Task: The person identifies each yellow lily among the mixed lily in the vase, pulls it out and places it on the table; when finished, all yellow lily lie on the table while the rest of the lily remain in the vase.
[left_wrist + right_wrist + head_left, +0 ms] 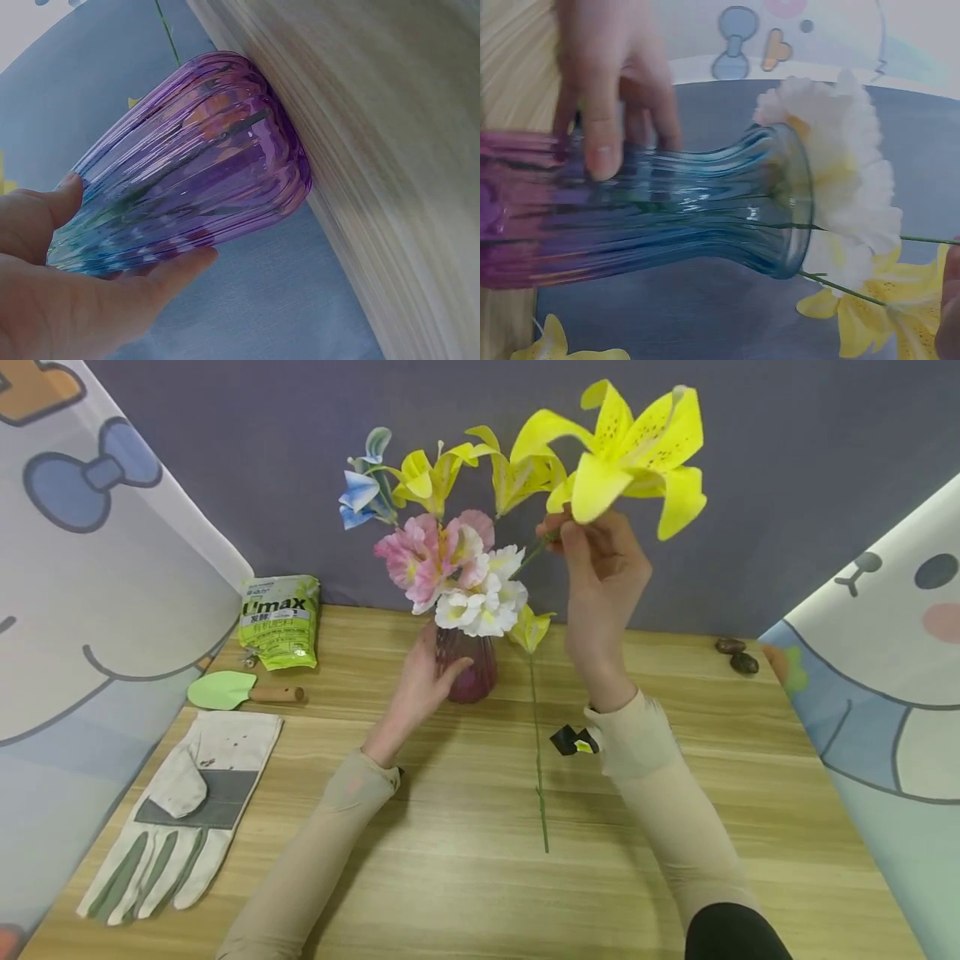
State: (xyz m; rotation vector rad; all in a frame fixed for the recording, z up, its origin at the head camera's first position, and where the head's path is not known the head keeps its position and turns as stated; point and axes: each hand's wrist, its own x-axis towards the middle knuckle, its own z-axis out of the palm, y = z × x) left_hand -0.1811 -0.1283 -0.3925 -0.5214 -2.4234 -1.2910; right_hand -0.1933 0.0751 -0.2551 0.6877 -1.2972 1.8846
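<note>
A ribbed glass vase (202, 157), purple at its base and bluish toward the mouth, stands on the table. My left hand (420, 681) holds it from the left, with the thumb across its near side. Pink flowers (416, 552), white flowers (483, 597), a blue flower (360, 497) and yellow lilies (427, 477) rise from the vase. Above and to the right of it, my right hand (603, 585) pinches the stem of a large yellow lily (622, 452) just under the bloom. In the right wrist view that stem (926, 240) runs into the vase's mouth.
Another yellow lily (531, 631) lies right of the vase, its long stem toward me. On the left are a green fertilizer bag (279, 622), a small trowel (221, 691) and a work glove (183, 814). A small black object (566, 740) and dark stones (738, 656) lie rightward.
</note>
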